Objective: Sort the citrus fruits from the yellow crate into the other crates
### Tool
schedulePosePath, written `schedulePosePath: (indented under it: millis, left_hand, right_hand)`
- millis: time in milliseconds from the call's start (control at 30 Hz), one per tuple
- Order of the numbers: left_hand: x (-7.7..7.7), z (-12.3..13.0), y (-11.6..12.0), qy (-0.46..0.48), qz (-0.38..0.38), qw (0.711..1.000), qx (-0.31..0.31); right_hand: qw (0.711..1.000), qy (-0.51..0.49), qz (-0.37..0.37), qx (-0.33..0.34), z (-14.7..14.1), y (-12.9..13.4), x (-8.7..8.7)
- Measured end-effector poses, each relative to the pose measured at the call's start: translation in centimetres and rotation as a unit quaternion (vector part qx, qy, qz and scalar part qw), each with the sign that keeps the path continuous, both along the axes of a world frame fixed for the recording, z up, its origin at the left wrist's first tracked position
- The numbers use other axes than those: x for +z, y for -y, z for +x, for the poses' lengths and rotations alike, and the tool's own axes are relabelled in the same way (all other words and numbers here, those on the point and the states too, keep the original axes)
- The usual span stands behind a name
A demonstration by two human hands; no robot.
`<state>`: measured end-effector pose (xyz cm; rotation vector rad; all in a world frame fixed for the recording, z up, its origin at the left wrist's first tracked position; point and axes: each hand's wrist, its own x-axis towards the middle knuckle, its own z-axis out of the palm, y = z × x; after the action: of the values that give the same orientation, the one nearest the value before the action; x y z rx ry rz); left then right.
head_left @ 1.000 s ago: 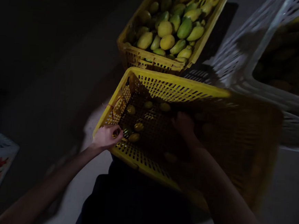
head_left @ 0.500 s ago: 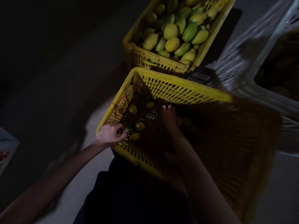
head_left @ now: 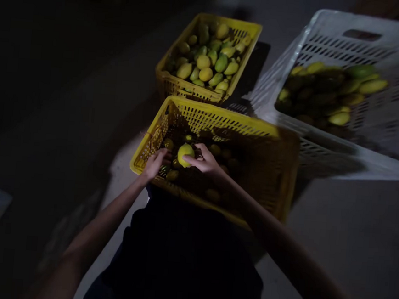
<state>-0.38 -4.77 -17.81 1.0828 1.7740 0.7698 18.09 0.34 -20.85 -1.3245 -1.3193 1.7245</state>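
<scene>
Dim gray floor (head_left: 335, 220), dark bkgd.: oval yellow fruit (head_left: 186, 154) held btwn. thumb & fingers of person's right hand (head_left: 206, 161), over long yellow slatted plastic crate (head_left: 209, 115). Left hand (head_left: 154, 165), loosely curved, nr. crate's left end; can't tell if gripping. Loose hold cd. mean a drop, bruising other fruit (head_left: 172, 175) below. Beyond: 2nd yellow plastic crate (head_left: 197, 92), well-filled; white slotted plastic crate (head_left: 333, 28), rt.; shadow heaviest left.

Scattered fruit (head_left: 172, 175) is contained in the near crate (head_left: 236, 118); behind it a fruit-filled crate (head_left: 180, 86) is placed, and at right rear another part-filled crate (head_left: 325, 133).
</scene>
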Motion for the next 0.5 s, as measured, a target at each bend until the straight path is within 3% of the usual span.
schedulePosePath:
  millis: [67, 133, 167, 200, 267, 333, 367, 433, 500]
  left_hand:
    - [0.8, 1.8, -0.4, 0.179, -0.014, 0.983, 0.030]
    - [1.4, 2.8, -0.7, 0.347, -0.042, 0.935, 0.063]
    - [1.5, 2.9, -0.8, 0.398, -0.055, 0.912, 0.080]
    - [1.5, 2.8, -0.8, 0.407, -0.061, 0.907, 0.093]
    - [1.2, 1.7, -0.6, 0.315, -0.038, 0.943, 0.104]
    - [0.6, 0.1, 0.0, 0.112, 0.016, 0.991, 0.069]
    - [0.2, -0.6, 0.5, -0.005, 0.043, 0.999, 0.029]
    - [-0.5, -1.9, 1.5, -0.196, 0.075, 0.975, -0.078]
    - [-1.1, -2.5, 2.4, -0.293, 0.073, 0.940, -0.159]
  right_hand:
    - [0.999, -0.035, 0.002, 0.018, 0.3, 1.3, 3.7]
    - [0.998, -0.002, 0.056, 0.030, 1.6, 1.9, 6.7]
    - [0.995, 0.029, 0.091, 0.024, 2.8, 1.9, 7.7]
    - [0.990, 0.067, 0.125, 0.009, 4.1, 1.7, 8.4]
    - [0.970, 0.163, 0.177, -0.018, 7.2, 1.2, 8.4]
    - [0.932, 0.298, 0.204, -0.008, 10.2, 0.5, 6.8]
    - [0.906, 0.373, 0.199, 0.014, 11.4, 0.2, 5.5]
    - [0.847, 0.499, 0.163, 0.083, 13.2, -0.1, 2.7]
    - [0.804, 0.563, 0.132, 0.138, 14.0, -0.1, -0.2]
